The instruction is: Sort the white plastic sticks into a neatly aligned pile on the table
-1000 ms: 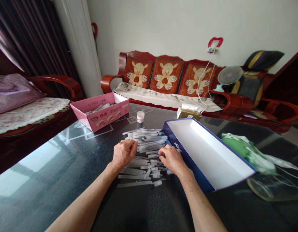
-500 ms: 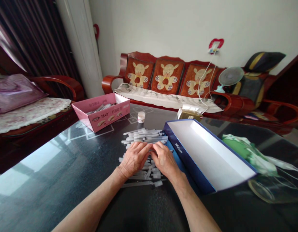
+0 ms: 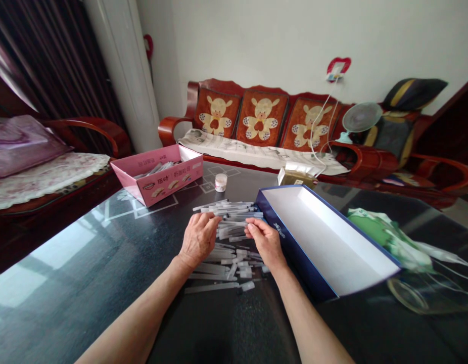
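Note:
A heap of slim translucent white pen parts [image 3: 219, 268], looking like barrels and caps, lies on the dark table in front of me. My left hand [image 3: 199, 235] is over the left side of the heap, fingers curled together at their tips. Opposite it, my right hand [image 3: 266, 242] has thumb and forefinger pinched on a thin whitish pen [image 3: 234, 223]. This pen seems to span the gap between both hands' fingertips; the left fingers hide their end of it. Whole pens [image 3: 234, 206] lie in a row beyond the hands.
To the right stands a long blue box [image 3: 298, 247] with a white inside. A pink box [image 3: 161, 184] holding similar pens is at the back left. Between them are a small white cup [image 3: 221, 182] and a tissue pack [image 3: 296, 177]. A green-and-white bag [image 3: 389, 237] lies far right.
My hands were close together over the heap and have drawn apart, the left moving left and the right slightly right. The thin pen now shows between them.

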Demonstrator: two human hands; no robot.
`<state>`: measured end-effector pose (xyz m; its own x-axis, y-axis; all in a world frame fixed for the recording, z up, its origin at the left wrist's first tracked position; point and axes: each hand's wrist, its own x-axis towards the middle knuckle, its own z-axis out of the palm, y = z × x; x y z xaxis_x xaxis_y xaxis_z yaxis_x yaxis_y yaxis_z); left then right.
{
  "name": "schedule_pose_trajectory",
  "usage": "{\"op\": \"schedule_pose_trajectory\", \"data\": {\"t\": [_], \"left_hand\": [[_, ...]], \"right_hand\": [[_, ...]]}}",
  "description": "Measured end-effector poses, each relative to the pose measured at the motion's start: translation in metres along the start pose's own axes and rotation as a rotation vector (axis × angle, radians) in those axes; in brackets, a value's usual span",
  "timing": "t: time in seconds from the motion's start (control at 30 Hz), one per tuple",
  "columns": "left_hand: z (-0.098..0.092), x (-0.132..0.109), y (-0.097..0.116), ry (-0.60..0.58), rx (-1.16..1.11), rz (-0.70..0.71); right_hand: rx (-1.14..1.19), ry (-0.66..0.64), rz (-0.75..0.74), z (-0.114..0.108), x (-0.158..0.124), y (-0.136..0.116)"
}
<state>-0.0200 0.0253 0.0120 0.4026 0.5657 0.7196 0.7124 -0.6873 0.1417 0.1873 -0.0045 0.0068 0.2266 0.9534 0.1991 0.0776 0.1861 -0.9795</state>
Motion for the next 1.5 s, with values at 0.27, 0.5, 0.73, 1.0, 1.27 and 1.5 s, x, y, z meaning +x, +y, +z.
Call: {"op": "schedule_pose_trajectory", "data": {"t": [0.27,0.5,0.73,1.0,1.27,1.5], "left_hand": [[-0.002,0.003,0.023,0.005,0.058,0.071],[0.000,0.000,0.025,0.047,0.027,0.059],[-0.003,0.002,0.027,0.023,0.085,0.042],[-0.001,0.002,0.026,-0.059,0.111,0.014],[-0.002,0.003,0.026,-0.069,0.102,0.009],[-0.001,0.001,0.026,-0.086,0.119,0.010]], "right_hand": [[0.262,-0.020,0.182,0.028,-0.013,-0.013],[0.138,-0.027,0.162,0.035,-0.017,-0.017],[0.113,-0.029,0.170,0.032,-0.016,-0.016],[0.075,-0.085,0.053,0.024,-0.013,-0.007],[0.033,-0.060,0.026,0.028,-0.015,-0.015],[-0.112,-0.071,-0.044,0.025,-0.014,-0.013]]}}
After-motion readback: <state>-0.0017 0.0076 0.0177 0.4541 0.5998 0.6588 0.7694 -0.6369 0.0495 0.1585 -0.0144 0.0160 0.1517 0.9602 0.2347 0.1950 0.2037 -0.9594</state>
